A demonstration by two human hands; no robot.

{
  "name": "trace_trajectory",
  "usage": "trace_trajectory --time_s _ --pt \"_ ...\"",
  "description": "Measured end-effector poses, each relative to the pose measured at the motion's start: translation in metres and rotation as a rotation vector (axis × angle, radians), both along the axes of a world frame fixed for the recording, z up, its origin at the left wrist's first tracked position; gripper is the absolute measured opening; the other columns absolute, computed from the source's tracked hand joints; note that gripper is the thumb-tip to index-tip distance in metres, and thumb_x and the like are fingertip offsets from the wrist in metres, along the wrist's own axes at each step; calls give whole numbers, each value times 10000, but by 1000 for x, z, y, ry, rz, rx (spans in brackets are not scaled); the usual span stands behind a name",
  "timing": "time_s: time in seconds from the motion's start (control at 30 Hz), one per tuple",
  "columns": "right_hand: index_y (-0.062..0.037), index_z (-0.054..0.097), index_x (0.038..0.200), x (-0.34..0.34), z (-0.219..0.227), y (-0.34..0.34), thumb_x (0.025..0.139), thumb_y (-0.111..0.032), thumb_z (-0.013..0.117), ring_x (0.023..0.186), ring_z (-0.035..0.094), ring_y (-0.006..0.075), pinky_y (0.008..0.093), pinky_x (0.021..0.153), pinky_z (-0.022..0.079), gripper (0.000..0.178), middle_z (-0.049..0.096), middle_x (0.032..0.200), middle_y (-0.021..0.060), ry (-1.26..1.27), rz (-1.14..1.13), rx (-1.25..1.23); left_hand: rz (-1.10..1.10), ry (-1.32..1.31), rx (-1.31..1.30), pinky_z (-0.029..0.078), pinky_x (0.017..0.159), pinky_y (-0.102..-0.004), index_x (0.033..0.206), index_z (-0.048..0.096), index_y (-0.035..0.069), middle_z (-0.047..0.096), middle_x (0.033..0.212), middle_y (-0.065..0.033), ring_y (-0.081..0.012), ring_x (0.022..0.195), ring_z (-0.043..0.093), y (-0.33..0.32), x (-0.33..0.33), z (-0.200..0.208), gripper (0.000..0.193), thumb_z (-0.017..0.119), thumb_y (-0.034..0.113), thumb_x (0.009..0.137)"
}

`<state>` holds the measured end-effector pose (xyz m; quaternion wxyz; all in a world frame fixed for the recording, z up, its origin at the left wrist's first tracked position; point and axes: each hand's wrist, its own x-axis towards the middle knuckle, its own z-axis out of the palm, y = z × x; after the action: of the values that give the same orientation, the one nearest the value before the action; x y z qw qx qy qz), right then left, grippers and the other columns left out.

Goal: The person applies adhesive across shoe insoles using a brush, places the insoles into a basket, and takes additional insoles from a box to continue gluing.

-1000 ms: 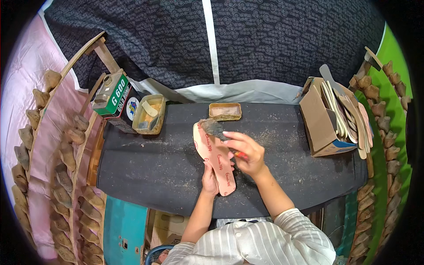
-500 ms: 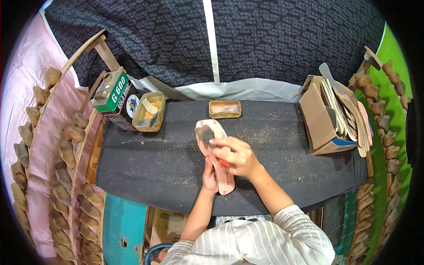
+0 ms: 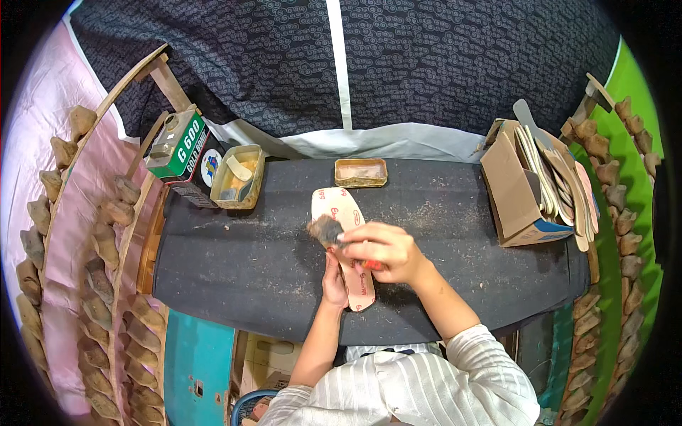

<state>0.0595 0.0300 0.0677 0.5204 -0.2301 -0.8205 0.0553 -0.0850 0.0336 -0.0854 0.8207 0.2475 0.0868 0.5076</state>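
A pale shoe insole (image 3: 337,203) with small red print is held upright over the dark work table. My left hand (image 3: 334,287) grips its lower left edge, the thumb lying along the side and the other fingers hidden beneath. In my right hand (image 3: 387,252) is a brush (image 3: 327,231), its dark head and brown bristles pointing left and a bit of red handle showing below the fingers. The bristles lie across the insole's middle, over its left edge. Motion blurs the brush head slightly.
At the back stands a small shallow tray (image 3: 361,182). Left of it are a plastic tub (image 3: 257,190) with pale pieces inside and a green-and-black tin can (image 3: 186,145). A cardboard box (image 3: 508,199) of insoles stands right. Wooden shoe lasts (image 3: 99,312) line racks on both sides.
The brush and my right hand have moved down the insole, from its upper part to its middle. My left hand keeps its grip, and the insole has shifted very slightly.
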Motion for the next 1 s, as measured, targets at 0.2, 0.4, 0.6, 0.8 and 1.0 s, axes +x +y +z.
trace_trajectory --time_s 0.2,0.4,0.6,0.8,1.0 --pt "-35 666 897 5 -9 3 604 -54 725 824 654 301 361 707 534 299 654 976 143 8 -102 38 53 101 23 464 902 -359 1369 312 92 492 1267 -111 -216 1083 539 -3 8 19 545 257 468 977" --pt "-50 649 921 15 -2 3 629 -26 689 828 636 301 359 723 522 296 640 1048 114 38 -122 1 78 83 -71 501 801 -350 1286 404 81 570 1103 -90 -211 918 588 -11 16 38 541 265 494 967" --pt "-30 670 855 13 -5 -5 605 -34 729 827 651 287 356 706 531 257 648 1019 148 8 75 -42 24 57 -70 488 817 -333 1322 376 80 555 1146 -105 -213 964 586 -9 12 30 552 293 492 964" --pt "-27 663 895 19 2 2 544 -19 719 829 643 323 370 697 525 356 637 1037 158 26 -133 31 76 142 -70 501 801 -343 1313 376 90 570 1100 -106 -215 930 596 -11 17 30 545 309 498 958" --pt "-67 648 928 14 5 -10 613 12 685 884 635 287 368 750 526 327 635 1055 110 -39 57 -75 61 118 -120 501 813 -361 1321 365 99 555 1137 -97 -218 967 584 -9 13 37 554 312 508 952"
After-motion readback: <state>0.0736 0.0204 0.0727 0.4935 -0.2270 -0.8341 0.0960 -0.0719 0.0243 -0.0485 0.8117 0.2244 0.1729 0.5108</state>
